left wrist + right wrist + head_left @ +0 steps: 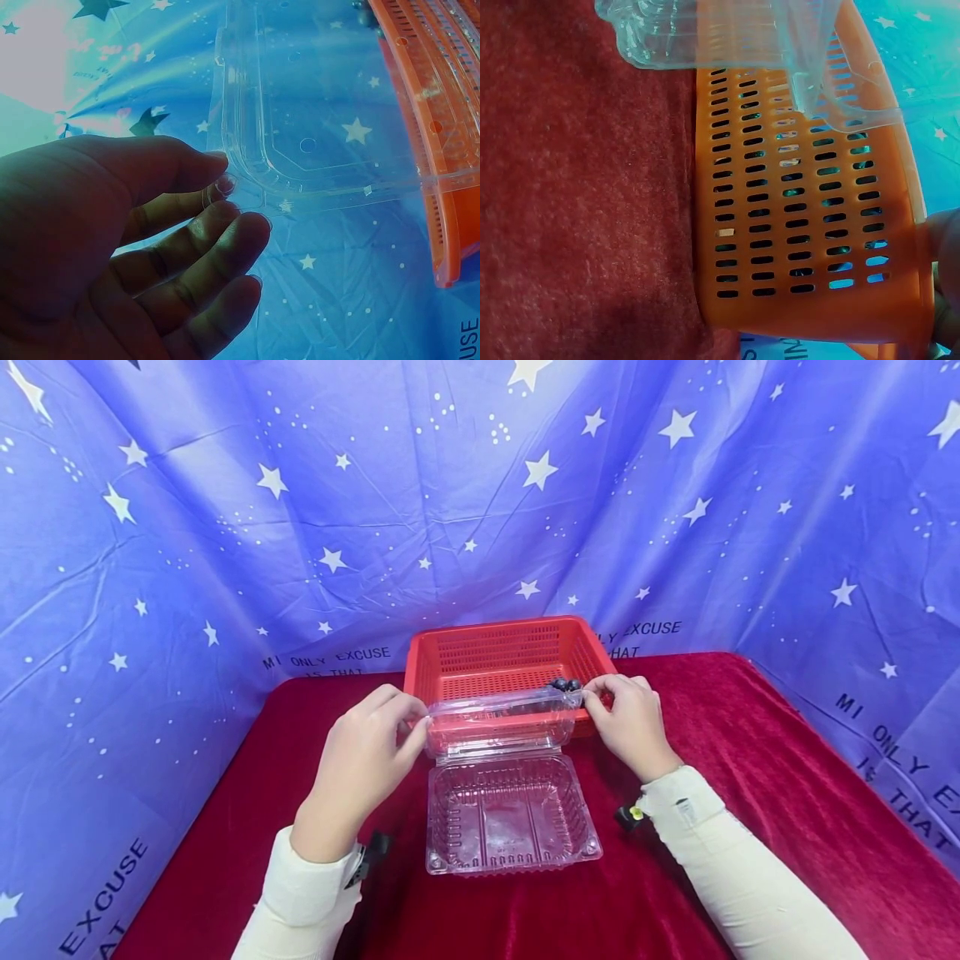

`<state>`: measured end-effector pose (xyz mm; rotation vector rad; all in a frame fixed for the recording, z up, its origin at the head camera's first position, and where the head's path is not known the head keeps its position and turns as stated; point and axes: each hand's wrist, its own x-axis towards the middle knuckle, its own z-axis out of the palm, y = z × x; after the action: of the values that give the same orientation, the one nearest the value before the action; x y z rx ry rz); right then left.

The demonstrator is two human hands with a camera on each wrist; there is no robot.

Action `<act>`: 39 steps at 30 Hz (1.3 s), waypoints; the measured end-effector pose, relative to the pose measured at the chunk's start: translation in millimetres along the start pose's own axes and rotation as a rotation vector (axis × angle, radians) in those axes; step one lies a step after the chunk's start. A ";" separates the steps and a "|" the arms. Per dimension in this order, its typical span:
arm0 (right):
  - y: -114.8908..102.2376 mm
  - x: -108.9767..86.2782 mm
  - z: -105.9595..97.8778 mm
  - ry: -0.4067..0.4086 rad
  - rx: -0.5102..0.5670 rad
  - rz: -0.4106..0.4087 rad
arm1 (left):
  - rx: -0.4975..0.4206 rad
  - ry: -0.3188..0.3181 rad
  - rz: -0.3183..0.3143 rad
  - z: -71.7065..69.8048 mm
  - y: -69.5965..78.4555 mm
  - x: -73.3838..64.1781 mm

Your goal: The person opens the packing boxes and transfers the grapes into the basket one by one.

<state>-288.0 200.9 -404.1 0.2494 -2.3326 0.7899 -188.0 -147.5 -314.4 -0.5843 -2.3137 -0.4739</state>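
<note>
A clear plastic clamshell container (pixel 517 827) lies on the table with its lid (pixel 498 727) raised at the hinge. My left hand (pixel 371 743) pinches the lid's left corner between thumb and fingers; the left wrist view shows this corner tab (pixel 219 191) at the fingertips. At the opposite corner, my right hand (pixel 630 718) holds the lid's edge with thumb and forefinger, close over the red basket's rim. Only part of the right hand (pixel 946 240) shows at the edge of the right wrist view. The container's base holds nothing.
Behind the lid stands a red perforated plastic basket (pixel 510 631). Several dark round fruits (pixel 564 684) show at its right side, beyond the lid. Dark red velvet cloth (pixel 720 735) covers the table, and a blue star-patterned curtain (pixel 480 510) hangs around it.
</note>
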 end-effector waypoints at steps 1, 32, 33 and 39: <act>-0.1 0.0 -0.3 -0.003 0.000 0.002 | 0.000 -0.002 -0.002 0.0 0.1 0.0; 2.8 -1.5 -0.5 -0.075 -0.001 0.004 | -0.078 0.044 0.018 4.5 -4.3 2.6; 2.5 -1.4 -0.8 -0.075 -0.003 0.004 | -0.085 0.047 0.017 4.6 -4.3 2.8; 0.3 -1.0 -3.3 -0.077 -0.004 0.012 | -0.100 0.050 0.015 4.7 -4.0 4.1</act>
<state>-285.6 203.1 -402.9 0.2692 -2.4096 0.7938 -195.4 -147.4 -315.5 -0.6304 -2.2463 -0.5926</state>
